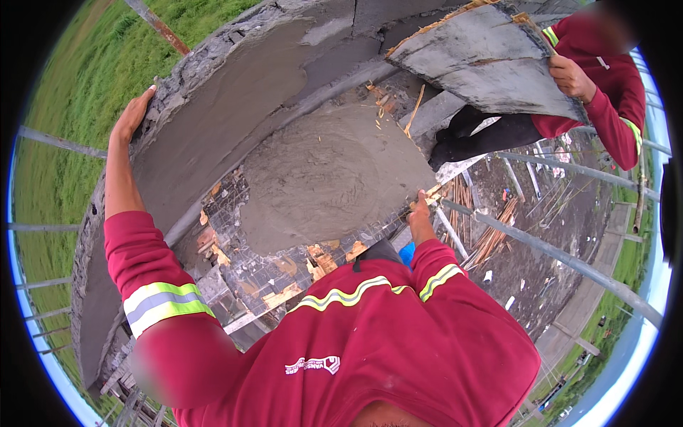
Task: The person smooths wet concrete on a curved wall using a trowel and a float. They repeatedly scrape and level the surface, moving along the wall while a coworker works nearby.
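My left hand (134,112) rests against the rough upper rim of a curved concrete wall (213,117), its fingers stretched along the edge. The wall's inner face is coated in smooth grey mortar. Between my arms lies a board (267,281) with a grid-marked, mortar-stained surface. A broad spread of wet grey mortar (327,174) covers most of it. At the board's right edge my right hand (421,217) is closed, fingertips on its splintered rim; part of the grip is hidden. No tool shows in either hand.
A co-worker (612,78) at the upper right holds a bent, mortar-stained panel (484,60) upright over the board's far end. Metal scaffold pipes (541,245) cross on the right. Far below lie timber strips (498,231) and debris. Grass (85,85) spreads beyond the wall.
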A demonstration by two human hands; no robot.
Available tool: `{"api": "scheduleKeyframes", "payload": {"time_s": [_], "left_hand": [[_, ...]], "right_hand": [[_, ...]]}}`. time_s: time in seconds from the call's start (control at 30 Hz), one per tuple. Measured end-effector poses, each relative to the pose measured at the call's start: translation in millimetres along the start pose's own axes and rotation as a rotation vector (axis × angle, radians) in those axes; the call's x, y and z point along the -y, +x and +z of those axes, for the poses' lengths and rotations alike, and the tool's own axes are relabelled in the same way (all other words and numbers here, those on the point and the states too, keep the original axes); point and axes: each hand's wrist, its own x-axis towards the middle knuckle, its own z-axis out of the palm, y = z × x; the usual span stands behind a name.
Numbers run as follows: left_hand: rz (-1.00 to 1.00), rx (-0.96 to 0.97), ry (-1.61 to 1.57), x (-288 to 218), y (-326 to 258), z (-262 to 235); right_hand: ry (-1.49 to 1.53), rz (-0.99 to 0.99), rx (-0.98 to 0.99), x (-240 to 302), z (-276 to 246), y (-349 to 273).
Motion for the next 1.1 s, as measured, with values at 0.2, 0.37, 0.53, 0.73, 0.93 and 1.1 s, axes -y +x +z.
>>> {"api": "scheduleKeyframes", "payload": {"time_s": [0.2,0.37,0.53,0.73,0.93,1.1], "left_hand": [[-0.012,0.051,-0.048,1.6,3.0,0.1],[-0.023,0.063,-0.011,1.6,6.5,-0.7],[-0.018,0.059,-0.024,-8.8,-1.1,0.0],[0.062,0.037,0.080,-14.2,-10.4,3.2],[0.011,-0.040,0.143,1.5,-1.3,9.2],[0.020,-0.029,0.110,2.0,-1.1,6.8]], "right_hand": [[-0.092,-0.049,-0.043,-4.7,-2.1,4.6],[-0.077,-0.022,-0.031,-5.7,-4.6,7.2],[-0.160,-0.025,-0.027,-5.4,-9.7,22.1],[-0.259,0.032,-0.026,9.3,-8.1,14.0],[-0.350,0.092,0.042,13.7,-4.6,-6.4],[-0.244,0.062,0.192,8.8,-8.0,-4.6]]}}
